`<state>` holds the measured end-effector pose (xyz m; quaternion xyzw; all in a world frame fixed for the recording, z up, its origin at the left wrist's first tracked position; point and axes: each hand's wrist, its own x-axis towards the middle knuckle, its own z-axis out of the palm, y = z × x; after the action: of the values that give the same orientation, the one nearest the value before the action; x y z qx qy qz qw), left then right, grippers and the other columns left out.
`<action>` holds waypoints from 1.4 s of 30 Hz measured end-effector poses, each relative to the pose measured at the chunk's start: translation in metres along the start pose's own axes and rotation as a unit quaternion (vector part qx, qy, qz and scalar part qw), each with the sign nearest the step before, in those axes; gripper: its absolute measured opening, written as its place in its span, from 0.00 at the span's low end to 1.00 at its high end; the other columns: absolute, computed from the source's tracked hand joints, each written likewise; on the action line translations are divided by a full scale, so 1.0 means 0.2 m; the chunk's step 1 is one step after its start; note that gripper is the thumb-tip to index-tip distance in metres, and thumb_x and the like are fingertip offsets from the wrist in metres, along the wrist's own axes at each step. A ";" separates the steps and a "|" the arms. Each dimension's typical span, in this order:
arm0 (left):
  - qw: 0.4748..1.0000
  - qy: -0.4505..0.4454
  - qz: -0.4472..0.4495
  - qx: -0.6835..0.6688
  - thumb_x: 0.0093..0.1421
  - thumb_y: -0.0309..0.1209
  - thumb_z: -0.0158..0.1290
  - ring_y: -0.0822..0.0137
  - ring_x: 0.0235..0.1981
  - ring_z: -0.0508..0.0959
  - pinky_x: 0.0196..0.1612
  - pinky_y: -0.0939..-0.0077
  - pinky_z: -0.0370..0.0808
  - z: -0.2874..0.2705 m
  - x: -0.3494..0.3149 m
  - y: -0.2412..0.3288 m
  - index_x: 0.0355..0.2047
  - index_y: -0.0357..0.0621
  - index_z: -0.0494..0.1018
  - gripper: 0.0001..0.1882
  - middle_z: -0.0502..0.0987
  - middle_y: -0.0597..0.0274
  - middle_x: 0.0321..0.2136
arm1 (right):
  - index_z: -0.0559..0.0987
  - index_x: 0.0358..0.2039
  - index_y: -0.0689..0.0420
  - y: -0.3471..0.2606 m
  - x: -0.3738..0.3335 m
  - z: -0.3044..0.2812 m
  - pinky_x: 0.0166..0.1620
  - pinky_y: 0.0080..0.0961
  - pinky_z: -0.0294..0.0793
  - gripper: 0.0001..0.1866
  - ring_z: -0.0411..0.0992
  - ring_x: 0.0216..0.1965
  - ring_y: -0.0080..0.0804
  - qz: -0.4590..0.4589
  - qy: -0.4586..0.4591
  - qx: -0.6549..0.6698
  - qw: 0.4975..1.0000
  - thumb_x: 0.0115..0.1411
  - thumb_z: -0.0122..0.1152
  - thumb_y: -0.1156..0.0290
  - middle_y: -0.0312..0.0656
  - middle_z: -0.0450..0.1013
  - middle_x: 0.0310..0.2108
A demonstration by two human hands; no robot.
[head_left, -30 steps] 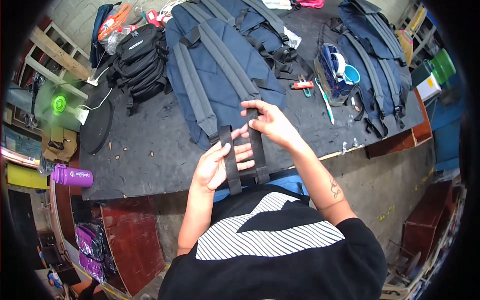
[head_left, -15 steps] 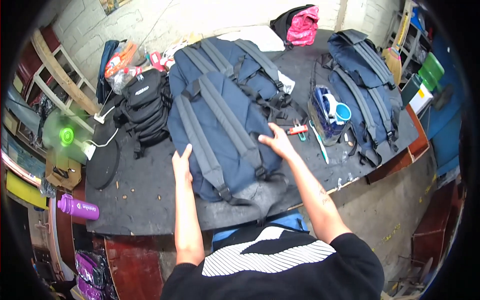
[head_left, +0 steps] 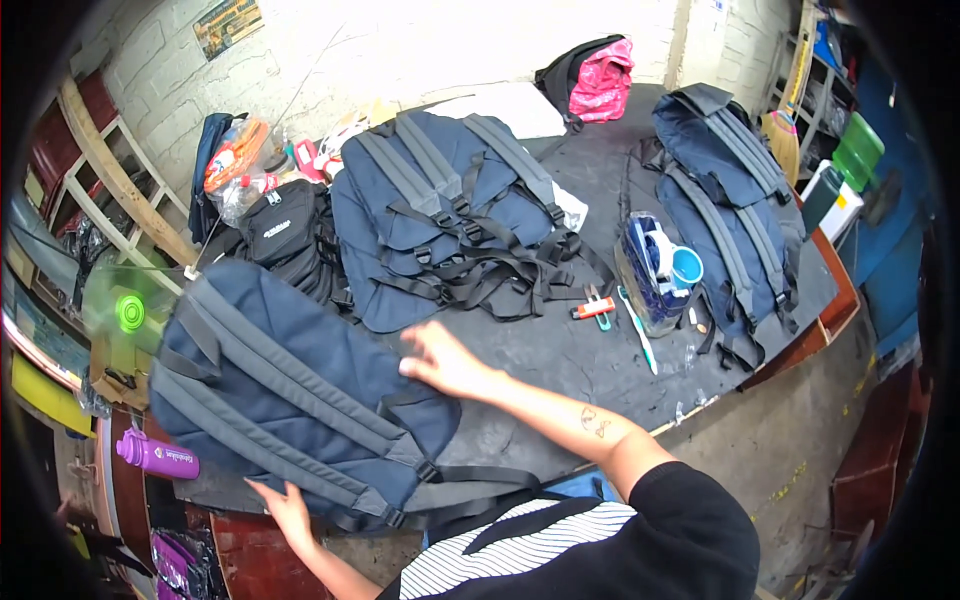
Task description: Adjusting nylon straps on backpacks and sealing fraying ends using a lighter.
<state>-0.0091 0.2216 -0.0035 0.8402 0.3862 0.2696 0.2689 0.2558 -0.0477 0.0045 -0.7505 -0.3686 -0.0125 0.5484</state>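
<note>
A navy backpack (head_left: 290, 365) with grey padded straps lies at a slant on the near left of the table, straps facing up. My left hand (head_left: 288, 515) is at its near lower edge, thumb and forefinger spread. My right hand (head_left: 445, 362) hovers by its right edge, fingers apart and nothing held. Black webbing straps trail from its lower end toward my shirt. Behind it, more navy backpacks (head_left: 400, 215) lie stacked, with a tangle of black straps and buckles (head_left: 510, 270) at their near side.
A black bag (head_left: 285, 225) rests at the left. On the right are navy backpacks (head_left: 720, 200), a clear container (head_left: 645, 280) with a blue tape roll (head_left: 686, 265), a toothbrush (head_left: 638, 330) and a red lighter (head_left: 593, 308). A purple bottle (head_left: 158, 455) stands out beyond the table's left edge.
The near backpack has moved left and toward me, off the stack, and turned aslant. Both my hands went left with it. The strap tangle behind is now uncovered.
</note>
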 end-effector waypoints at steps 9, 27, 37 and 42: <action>0.977 0.128 0.165 -0.050 0.53 0.23 0.50 0.55 0.53 0.63 0.54 0.62 0.61 0.26 0.19 0.79 0.52 0.34 0.60 0.25 0.63 0.47 0.51 | 0.68 0.42 0.59 0.55 0.60 -0.60 0.47 0.42 0.63 0.23 0.64 0.46 0.49 0.252 0.208 -0.355 0.876 0.48 0.61 0.62 0.51 0.68 0.40; 0.707 -0.434 -0.091 -0.551 0.49 0.27 0.51 0.70 0.13 0.66 0.15 0.76 0.61 1.49 0.71 1.81 0.23 0.44 0.68 0.03 0.71 0.62 0.18 | 0.72 0.41 0.64 -0.10 0.59 -1.10 0.31 0.21 0.75 0.12 0.73 0.26 0.27 0.122 0.081 0.235 0.961 0.55 0.50 0.80 0.40 0.73 0.29; 0.688 -0.426 0.124 -0.575 0.57 0.31 0.50 0.65 0.33 0.77 0.39 0.73 0.72 0.57 0.26 1.70 0.43 0.35 0.69 0.15 0.77 0.55 0.31 | 0.76 0.38 0.66 -0.26 0.18 -0.94 0.33 0.19 0.74 0.11 0.72 0.26 0.23 0.158 0.101 0.234 0.954 0.53 0.51 0.81 0.40 0.74 0.30; 0.698 -0.533 -0.033 -0.477 0.58 0.27 0.48 0.64 0.35 0.77 0.38 0.75 0.73 0.72 -0.25 1.23 0.44 0.34 0.68 0.14 0.77 0.52 0.33 | 0.76 0.38 0.63 0.08 -0.17 -0.73 0.36 0.12 0.68 0.14 0.69 0.28 0.16 0.238 0.105 0.199 0.945 0.49 0.53 0.83 0.34 0.74 0.30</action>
<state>0.1818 0.0093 0.0453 0.5894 0.0254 -0.0839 0.8030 0.2963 -0.1902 0.0354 -0.6861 -0.1144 0.1131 0.7095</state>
